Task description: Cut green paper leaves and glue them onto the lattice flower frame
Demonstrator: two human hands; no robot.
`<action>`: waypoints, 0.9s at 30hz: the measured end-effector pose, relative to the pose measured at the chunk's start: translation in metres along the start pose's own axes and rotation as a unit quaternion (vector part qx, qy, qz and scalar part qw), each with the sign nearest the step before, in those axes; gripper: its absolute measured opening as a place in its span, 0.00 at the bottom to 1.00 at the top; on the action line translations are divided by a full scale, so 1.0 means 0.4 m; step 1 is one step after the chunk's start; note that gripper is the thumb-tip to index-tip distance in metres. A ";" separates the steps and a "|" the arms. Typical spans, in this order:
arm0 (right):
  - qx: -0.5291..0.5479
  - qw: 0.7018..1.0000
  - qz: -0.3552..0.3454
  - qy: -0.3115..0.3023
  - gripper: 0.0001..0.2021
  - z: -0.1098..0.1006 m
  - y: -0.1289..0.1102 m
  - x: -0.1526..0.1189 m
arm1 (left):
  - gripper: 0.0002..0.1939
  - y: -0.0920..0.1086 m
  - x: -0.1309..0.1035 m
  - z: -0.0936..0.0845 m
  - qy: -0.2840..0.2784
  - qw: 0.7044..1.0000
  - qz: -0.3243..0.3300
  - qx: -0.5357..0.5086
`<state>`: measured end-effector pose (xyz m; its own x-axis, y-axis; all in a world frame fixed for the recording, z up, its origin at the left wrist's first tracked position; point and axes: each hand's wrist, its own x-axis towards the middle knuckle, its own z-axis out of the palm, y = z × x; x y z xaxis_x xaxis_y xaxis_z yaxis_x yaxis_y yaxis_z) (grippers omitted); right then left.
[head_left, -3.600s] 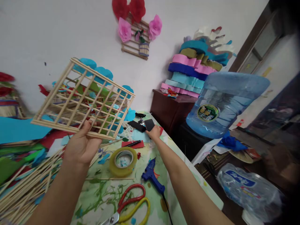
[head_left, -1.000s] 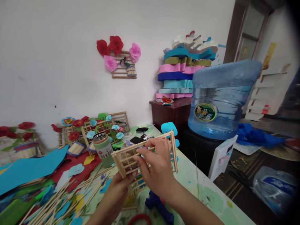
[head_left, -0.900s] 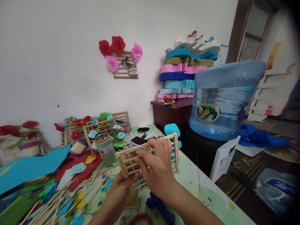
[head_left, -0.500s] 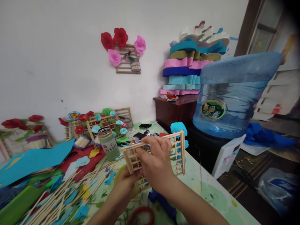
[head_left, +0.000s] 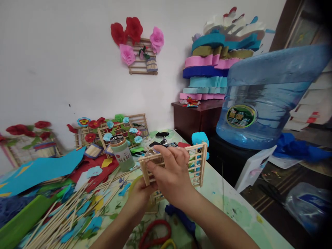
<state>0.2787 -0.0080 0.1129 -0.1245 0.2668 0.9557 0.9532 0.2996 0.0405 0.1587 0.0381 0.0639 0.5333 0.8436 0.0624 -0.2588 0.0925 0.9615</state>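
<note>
A small lattice frame made of thin wooden sticks [head_left: 201,166] is held up, tilted, over the table. My left hand [head_left: 142,193] grips its lower left corner from below. Across its upper bar lies my right hand [head_left: 172,169], fingers bent over the top edge and thumb on the left part of the bar. Behind the frame's right end shows a blue paper flower [head_left: 200,137]. Whatever my right fingertips touch on the far side is hidden. Below my hands lie a blue glue gun [head_left: 181,219] and red-handled scissors [head_left: 155,233].
Loose sticks [head_left: 62,214] and paper scraps spread over the left of the table. A glass jar [head_left: 121,152] stands behind my left hand. Flower-decorated stick frames [head_left: 111,135] lean on the wall. A large water bottle [head_left: 259,110] stands at the right, beside stacked crepe paper [head_left: 204,71].
The view has shifted slightly, so the scissors show more. Both hands keep hold of the frame; my right thumb and fingers have moved a little along its top bar.
</note>
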 end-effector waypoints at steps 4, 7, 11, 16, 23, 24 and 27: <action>0.000 1.000 -0.011 -0.011 0.08 -0.005 0.006 0.003 | 0.18 0.003 0.001 -0.002 0.005 1.000 0.017 0.019; -0.001 1.000 -0.008 -0.018 0.07 -0.007 0.011 0.004 | 0.17 0.003 0.007 -0.006 0.022 0.998 0.028 0.049; -0.009 0.999 -0.016 -0.035 0.08 -0.005 0.011 0.005 | 0.15 -0.001 0.017 -0.012 0.017 0.998 0.035 0.053; 0.015 0.998 0.004 -0.058 0.06 0.007 0.016 0.004 | 0.16 -0.006 0.020 -0.017 0.031 0.996 0.041 0.073; 0.094 0.994 0.019 0.049 0.10 0.001 0.014 0.014 | 0.15 0.004 0.020 -0.019 0.022 0.998 0.034 0.041; 0.095 0.993 0.022 0.069 0.09 -0.005 0.011 0.016 | 0.15 0.008 0.021 -0.018 0.031 0.999 0.025 0.023; 0.083 0.990 0.037 0.108 0.06 -0.025 0.005 0.019 | 0.14 0.026 0.023 -0.018 0.071 0.997 0.001 -0.033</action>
<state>0.2826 -0.0145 0.1232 0.0223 0.0969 0.9950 0.8969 0.4377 -0.0627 0.1552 0.0505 0.0724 0.4147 0.9097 0.0211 -0.3142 0.1214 0.9416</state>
